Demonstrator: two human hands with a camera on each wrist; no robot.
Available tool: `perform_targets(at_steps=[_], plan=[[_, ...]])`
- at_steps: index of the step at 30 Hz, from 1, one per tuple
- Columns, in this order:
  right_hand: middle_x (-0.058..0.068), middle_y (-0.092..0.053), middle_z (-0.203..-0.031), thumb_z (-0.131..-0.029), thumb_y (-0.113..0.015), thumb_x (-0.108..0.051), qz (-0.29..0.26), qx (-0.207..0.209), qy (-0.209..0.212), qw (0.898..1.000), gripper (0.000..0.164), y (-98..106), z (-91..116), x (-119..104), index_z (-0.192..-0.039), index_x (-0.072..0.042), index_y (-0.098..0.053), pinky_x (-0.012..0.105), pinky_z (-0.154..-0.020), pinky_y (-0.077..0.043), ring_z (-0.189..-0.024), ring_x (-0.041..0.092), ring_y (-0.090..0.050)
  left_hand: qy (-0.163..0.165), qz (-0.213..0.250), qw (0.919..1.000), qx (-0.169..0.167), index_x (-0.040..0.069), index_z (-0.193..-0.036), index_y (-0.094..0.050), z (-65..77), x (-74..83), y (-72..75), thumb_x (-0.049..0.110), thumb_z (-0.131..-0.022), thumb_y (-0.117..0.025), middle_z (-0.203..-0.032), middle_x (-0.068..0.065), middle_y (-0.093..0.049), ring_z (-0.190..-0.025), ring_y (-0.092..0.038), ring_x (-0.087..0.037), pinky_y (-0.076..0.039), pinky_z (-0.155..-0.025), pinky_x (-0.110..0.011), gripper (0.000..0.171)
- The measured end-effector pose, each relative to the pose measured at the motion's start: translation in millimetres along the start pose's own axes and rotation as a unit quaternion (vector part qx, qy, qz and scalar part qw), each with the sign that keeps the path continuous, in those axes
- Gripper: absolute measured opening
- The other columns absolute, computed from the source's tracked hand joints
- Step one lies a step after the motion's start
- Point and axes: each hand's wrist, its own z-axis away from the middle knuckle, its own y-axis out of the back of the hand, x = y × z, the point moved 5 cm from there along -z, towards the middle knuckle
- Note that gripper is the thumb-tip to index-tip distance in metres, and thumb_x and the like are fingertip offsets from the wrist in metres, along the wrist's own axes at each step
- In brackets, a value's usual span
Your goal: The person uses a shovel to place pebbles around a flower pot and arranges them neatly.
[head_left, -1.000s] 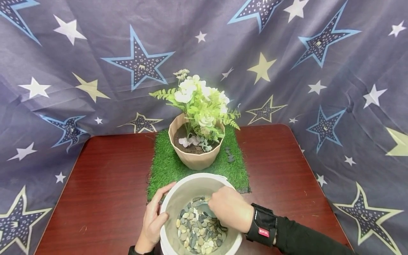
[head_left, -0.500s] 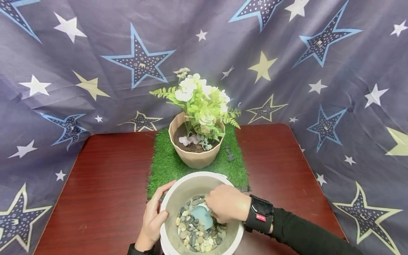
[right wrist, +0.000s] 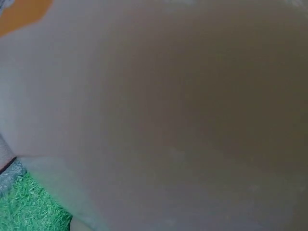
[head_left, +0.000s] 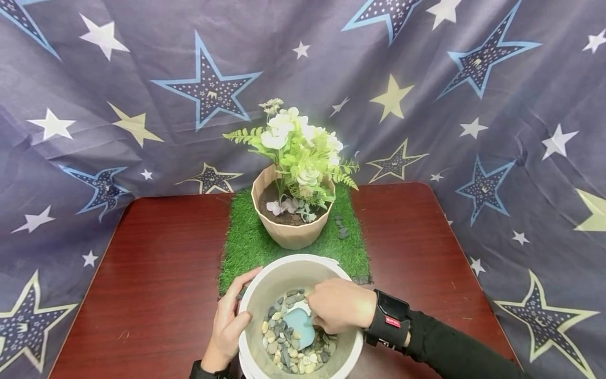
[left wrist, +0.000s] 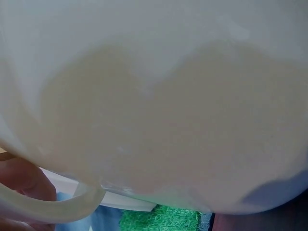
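A white bucket stands at the table's front with grey and cream pebbles inside. My right hand reaches over its right rim in a fist, gripping a small blue shovel. The shovel's handle is hidden in the fist, and its blade lies among the pebbles with a few on it. My left hand holds the bucket's left side, thumb at the rim. In the left wrist view, the bucket's wall fills most of the picture, with fingers behind its looped handle.
Behind the bucket, a beige pot with a white-flowered plant stands on a green turf mat. Several dark stones lie on the mat to its right. A starry curtain hangs around the dark red table.
The shovel's blade has turned and come into fuller view above the pebbles, and some pebbles now sit on it. My right hand has shifted slightly inside the bucket; the left hand stays put.
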Motion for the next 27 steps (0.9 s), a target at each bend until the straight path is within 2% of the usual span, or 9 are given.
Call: perform_targets(at_steps=[4,10,11,15,18,22,27], plan=[[-0.01,-0.057,-0.064,-0.089,-0.079,-0.033,-0.012,0.01,0.011,1.0,0.031,2.2,4.3,1.4,-0.065,-0.023,-0.061,0.026,-0.063,-0.053,-0.058,0.007,-0.051,0.0,-0.004,1.0,0.001,-0.002,-0.148,-0.05,-1.1,0.4,-0.6,-0.013,-0.063,-0.042,-0.105,-0.025,-0.064,-0.078,-0.071,-0.015,-0.062,-0.068,-0.03,0.087],[-0.015,-0.058,-0.063,-0.088,-0.08,-0.034,-0.03,0.017,0.043,0.998,0.025,4.0,8.2,3.1,-0.068,-0.027,-0.067,0.022,-0.064,-0.05,-0.06,0.004,-0.055,0.004,-0.005,1.0,0.001,-0.001,-0.148,-0.05,-2.0,1.6,-0.2,-0.013,-0.063,-0.042,-0.107,-0.025,-0.065,-0.077,-0.071,-0.014,-0.062,-0.067,-0.029,0.087],[-0.015,-0.058,-0.063,-0.089,-0.079,-0.034,-0.037,0.015,0.046,0.998,0.025,4.5,8.9,3.4,-0.069,-0.027,-0.067,0.021,-0.063,-0.049,-0.06,0.003,-0.054,0.003,-0.005,1.0,0.0,-0.002,-0.149,-0.05,-2.1,1.9,-0.3,-0.014,-0.063,-0.041,-0.107,-0.025,-0.065,-0.078,-0.071,-0.015,-0.062,-0.068,-0.029,0.087],[-0.02,-0.053,-0.062,-0.092,-0.077,-0.035,-0.092,-0.003,0.052,0.994,0.021,7.2,12.9,5.9,-0.073,-0.029,-0.07,0.016,-0.059,-0.041,-0.057,-0.001,-0.047,0.018,-0.006,0.9998,-0.008,0.0,-0.149,-0.049,-2.5,1.7,-1.0,-0.015,-0.065,-0.041,-0.108,-0.025,-0.065,-0.063,-0.068,-0.017,-0.06,-0.062,-0.029,0.086],[-0.022,-0.051,-0.061,-0.093,-0.076,-0.036,-0.13,-0.014,0.054,0.99,0.016,9.4,15.6,6.0,-0.079,-0.029,-0.074,0.014,-0.058,-0.038,-0.057,-0.003,-0.045,0.031,-0.011,0.9994,-0.01,0.002,-0.15,-0.05,-2.3,1.0,-0.8,-0.015,-0.065,-0.042,-0.108,-0.023,-0.066,-0.059,-0.066,-0.018,-0.059,-0.061,-0.029,0.086],[-0.022,-0.049,-0.061,-0.094,-0.074,-0.036,-0.141,-0.011,0.061,0.988,0.014,10.4,16.3,3.2,-0.081,-0.03,-0.075,0.013,-0.058,-0.036,-0.058,-0.003,-0.044,0.029,-0.018,0.9994,-0.005,0.003,-0.149,-0.051,-2.3,0.3,0.8,-0.014,-0.065,-0.043,-0.108,-0.02,-0.068,-0.072,-0.069,-0.016,-0.06,-0.066,-0.028,0.086],[-0.021,-0.049,-0.064,-0.096,-0.072,-0.034,-0.152,-0.012,0.063,0.986,0.016,9.4,16.3,2.1,-0.082,-0.029,-0.073,0.013,-0.06,-0.035,-0.06,-0.002,-0.045,0.021,-0.02,0.9996,0.0,0.002,-0.148,-0.052,-2.1,0.4,0.9,-0.013,-0.064,-0.043,-0.107,-0.018,-0.068,-0.069,-0.069,-0.012,-0.06,-0.063,-0.028,0.086]])
